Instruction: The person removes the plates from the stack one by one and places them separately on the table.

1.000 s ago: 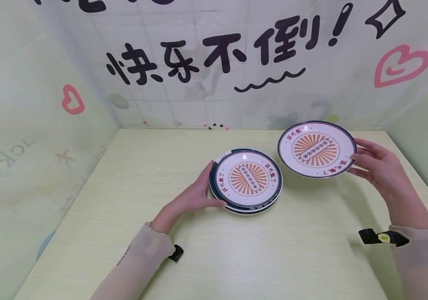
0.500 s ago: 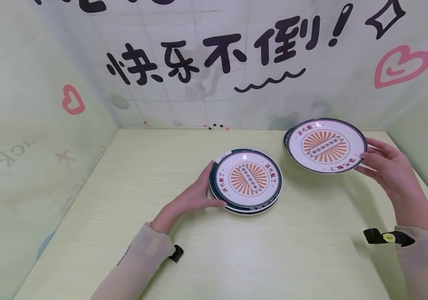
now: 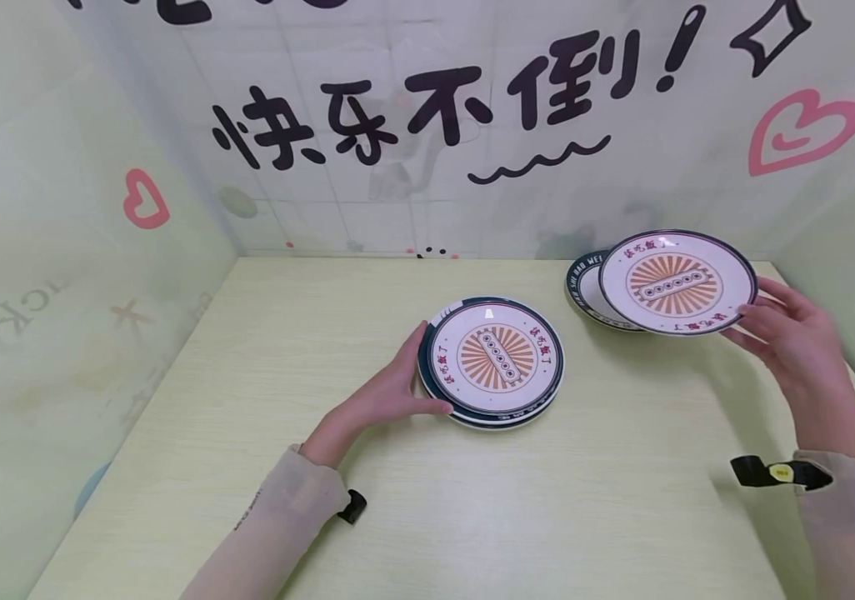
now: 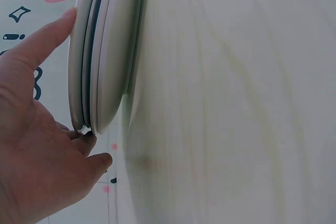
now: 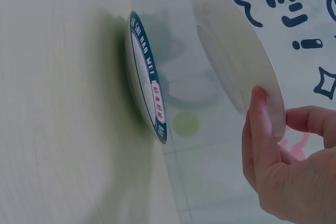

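My right hand point(image 3: 795, 333) pinches the right rim of a white plate point(image 3: 675, 287) with a dark edge line and an orange sunburst print. In the right wrist view the held plate's pale underside point(image 5: 236, 45) is tilted and apart from a green-rimmed plate point(image 5: 144, 77) that sits on the table near the back wall. The held plate partly covers that one in the head view. Thumb and fingers of my left hand point(image 3: 390, 387) grip the left rim of a small plate stack point(image 3: 498, 358). A sunburst plate tops it, with green-rimmed edges showing below.
The pale wooden table point(image 3: 307, 333) meets a printed back wall point(image 3: 412, 200) with dark lettering. Side walls flank it left and right. A dark wrist strap point(image 3: 780, 473) lies around the right sleeve.
My right hand has carried its plate to the right and slightly back, uncovering the green-rimmed plate behind it. The left hand and its stack have stayed in place.
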The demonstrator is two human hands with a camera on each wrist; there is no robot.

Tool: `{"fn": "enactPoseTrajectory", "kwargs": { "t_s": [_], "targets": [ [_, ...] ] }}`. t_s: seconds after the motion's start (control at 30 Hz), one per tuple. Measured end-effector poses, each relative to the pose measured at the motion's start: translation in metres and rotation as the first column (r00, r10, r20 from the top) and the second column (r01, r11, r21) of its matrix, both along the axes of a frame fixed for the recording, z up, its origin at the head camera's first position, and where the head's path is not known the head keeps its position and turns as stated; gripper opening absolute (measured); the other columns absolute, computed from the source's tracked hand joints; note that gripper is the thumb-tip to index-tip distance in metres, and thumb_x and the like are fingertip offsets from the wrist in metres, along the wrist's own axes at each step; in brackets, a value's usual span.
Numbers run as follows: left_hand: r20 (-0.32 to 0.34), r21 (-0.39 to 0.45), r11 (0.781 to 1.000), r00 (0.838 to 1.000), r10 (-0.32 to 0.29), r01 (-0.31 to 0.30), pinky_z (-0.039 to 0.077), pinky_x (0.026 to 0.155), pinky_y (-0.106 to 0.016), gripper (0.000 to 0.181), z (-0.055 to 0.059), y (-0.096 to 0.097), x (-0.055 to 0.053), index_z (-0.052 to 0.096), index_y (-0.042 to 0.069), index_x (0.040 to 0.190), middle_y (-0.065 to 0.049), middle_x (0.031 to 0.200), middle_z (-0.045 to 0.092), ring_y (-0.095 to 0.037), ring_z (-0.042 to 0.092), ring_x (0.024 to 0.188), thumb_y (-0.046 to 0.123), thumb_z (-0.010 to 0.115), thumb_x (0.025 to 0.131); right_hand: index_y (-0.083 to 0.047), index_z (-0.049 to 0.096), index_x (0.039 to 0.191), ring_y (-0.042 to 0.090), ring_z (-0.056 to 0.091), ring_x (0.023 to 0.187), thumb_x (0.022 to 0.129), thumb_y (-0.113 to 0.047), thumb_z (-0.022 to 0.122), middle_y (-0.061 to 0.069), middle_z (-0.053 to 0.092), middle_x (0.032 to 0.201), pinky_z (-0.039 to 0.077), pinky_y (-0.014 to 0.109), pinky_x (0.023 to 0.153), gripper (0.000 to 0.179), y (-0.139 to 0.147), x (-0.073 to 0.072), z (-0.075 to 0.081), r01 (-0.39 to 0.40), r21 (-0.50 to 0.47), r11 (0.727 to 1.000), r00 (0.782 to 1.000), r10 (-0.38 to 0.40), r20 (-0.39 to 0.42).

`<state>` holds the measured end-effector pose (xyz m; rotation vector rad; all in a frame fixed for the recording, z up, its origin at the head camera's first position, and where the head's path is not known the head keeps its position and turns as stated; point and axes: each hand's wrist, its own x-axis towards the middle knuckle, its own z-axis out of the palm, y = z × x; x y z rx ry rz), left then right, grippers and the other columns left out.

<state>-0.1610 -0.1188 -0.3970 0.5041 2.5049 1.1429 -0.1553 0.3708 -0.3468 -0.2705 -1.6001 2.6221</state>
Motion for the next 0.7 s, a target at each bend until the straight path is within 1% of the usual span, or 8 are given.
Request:
{"fn": "enactPoseTrajectory", "kwargs": {
  "t_s": [0.2, 0.33, 0.57, 0.7],
  "targets": [
    [0.000, 0.008, 1.000, 1.000, -0.001, 0.001, 0.015, 0.128, -0.046, 0.130, 0.000, 0.000, 0.000, -0.010, 0.015, 0.161, -0.006, 0.170, -0.005, -0.025, 0.003, 0.157, 0.039, 0.086, 0.076, -0.017, 0.066, 0.114, 0.014, 0.073, 0.076, 0.093, 0.008, 0.060, 0.002, 0.071, 0.089, 0.063, 0.030, 0.064, 0.033, 0.005, 0.000, -0.003, 0.045, -0.003, 0.999, 0.999, -0.045, 0.021],
    [0.000, 0.011, 1.000, 1.000, 0.002, -0.002, 0.015, 0.128, -0.046, 0.129, 0.000, 0.000, 0.001, -0.009, 0.015, 0.161, -0.006, 0.170, -0.005, -0.026, 0.003, 0.157, 0.037, 0.086, 0.076, -0.017, 0.066, 0.113, 0.016, 0.074, 0.075, 0.091, 0.010, 0.061, 0.002, 0.071, 0.088, 0.063, 0.031, 0.063, 0.035, 0.008, -0.001, -0.006, 0.074, -0.033, 0.997, 0.996, -0.073, 0.043],
    [0.009, 0.020, 1.000, 1.000, 0.002, -0.003, 0.015, 0.128, -0.046, 0.129, 0.000, 0.000, 0.001, -0.010, 0.016, 0.161, -0.005, 0.170, -0.006, -0.025, 0.002, 0.157, 0.037, 0.086, 0.077, -0.012, 0.064, 0.110, 0.022, 0.075, 0.073, 0.091, 0.018, 0.053, 0.008, 0.072, 0.086, 0.063, 0.035, 0.062, 0.037, 0.012, -0.004, -0.011, 0.110, -0.166, 0.980, 0.994, -0.105, 0.036],
    [0.007, 0.023, 1.000, 1.000, 0.000, -0.001, 0.015, 0.128, -0.046, 0.129, -0.001, 0.000, 0.000, -0.010, 0.016, 0.161, -0.005, 0.170, -0.006, -0.025, 0.002, 0.157, 0.037, 0.086, 0.077, -0.014, 0.064, 0.110, 0.022, 0.075, 0.072, 0.091, 0.019, 0.053, 0.007, 0.070, 0.086, 0.063, 0.036, 0.062, 0.040, 0.015, -0.006, -0.014, 0.148, -0.185, 0.972, 0.988, -0.139, 0.060]
  ]
}}
